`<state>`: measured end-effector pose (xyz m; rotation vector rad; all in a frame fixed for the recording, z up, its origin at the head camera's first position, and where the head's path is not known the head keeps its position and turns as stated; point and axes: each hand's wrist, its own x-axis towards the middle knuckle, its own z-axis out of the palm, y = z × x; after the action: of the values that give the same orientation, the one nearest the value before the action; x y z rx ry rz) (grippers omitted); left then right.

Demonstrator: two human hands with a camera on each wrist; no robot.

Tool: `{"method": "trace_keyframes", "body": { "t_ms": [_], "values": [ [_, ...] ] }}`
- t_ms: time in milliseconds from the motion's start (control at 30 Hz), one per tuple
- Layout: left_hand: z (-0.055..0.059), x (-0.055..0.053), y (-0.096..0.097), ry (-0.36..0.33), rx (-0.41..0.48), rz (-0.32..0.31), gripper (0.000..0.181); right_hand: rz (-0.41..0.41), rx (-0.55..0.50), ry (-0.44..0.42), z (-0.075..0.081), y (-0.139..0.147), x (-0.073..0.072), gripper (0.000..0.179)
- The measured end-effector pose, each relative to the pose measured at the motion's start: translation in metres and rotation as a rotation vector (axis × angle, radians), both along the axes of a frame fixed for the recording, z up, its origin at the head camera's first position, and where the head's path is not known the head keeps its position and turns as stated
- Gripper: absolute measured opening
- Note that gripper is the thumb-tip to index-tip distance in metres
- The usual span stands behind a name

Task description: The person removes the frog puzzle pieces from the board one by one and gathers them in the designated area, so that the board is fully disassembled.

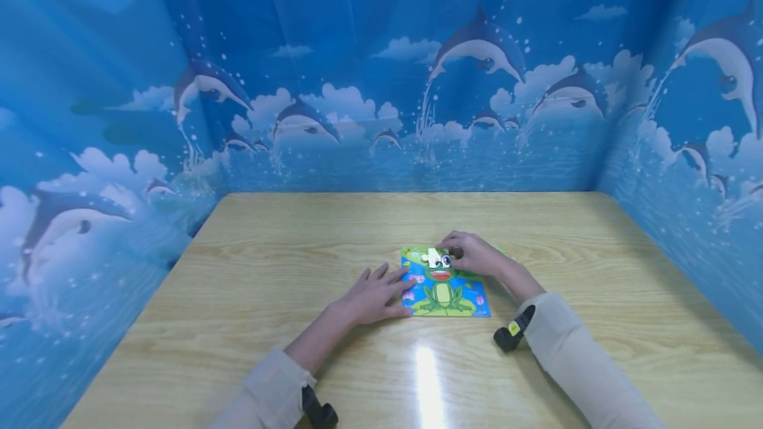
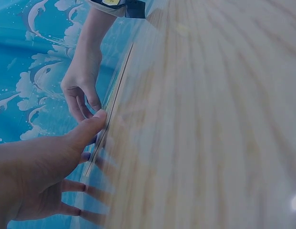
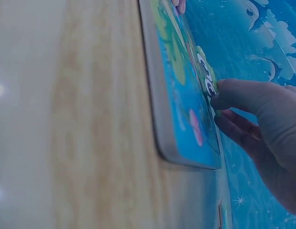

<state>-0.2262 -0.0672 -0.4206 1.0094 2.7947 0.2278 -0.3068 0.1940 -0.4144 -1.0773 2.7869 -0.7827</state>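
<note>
A frog jigsaw puzzle (image 1: 443, 293) in a flat board lies on the table, its lower part showing the frog's body on blue. My right hand (image 1: 473, 255) pinches a puzzle piece (image 3: 207, 76) printed with the frog's eyes between thumb and fingers. That piece is tilted up at the far part of the board. Beside it in the head view is a bright white, piece-shaped patch. My left hand (image 1: 371, 295) has its fingers spread, with fingertips on the board's left edge. The left wrist view shows that hand's thumb (image 2: 93, 125) outstretched.
The wooden table (image 1: 286, 237) spreads around the board. A small colored piece edge (image 3: 223, 214) shows beyond the board in the right wrist view. Blue dolphin-print curtains (image 1: 357, 85) stand behind and at both sides. Light reflects off the table in front of the board.
</note>
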Motion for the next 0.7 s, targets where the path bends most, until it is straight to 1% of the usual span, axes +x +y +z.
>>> {"method": "trace_keyframes", "body": {
  "t_ms": [267, 500, 700],
  "values": [
    [0.001, 0.0, 0.0, -0.002, -0.01, -0.005, 0.064, -0.029, -0.01, -0.049, 0.0, 0.003, -0.001, 0.036],
    [0.0, 0.0, 0.0, -0.003, 0.001, -0.005, 0.064, -0.065, -0.028, -0.087, 0.008, 0.013, 0.003, 0.038],
    [-0.002, -0.001, -0.001, 0.008, 0.011, -0.011, 0.064, -0.055, -0.06, -0.07, 0.015, 0.031, 0.004, 0.039]
  ]
}}
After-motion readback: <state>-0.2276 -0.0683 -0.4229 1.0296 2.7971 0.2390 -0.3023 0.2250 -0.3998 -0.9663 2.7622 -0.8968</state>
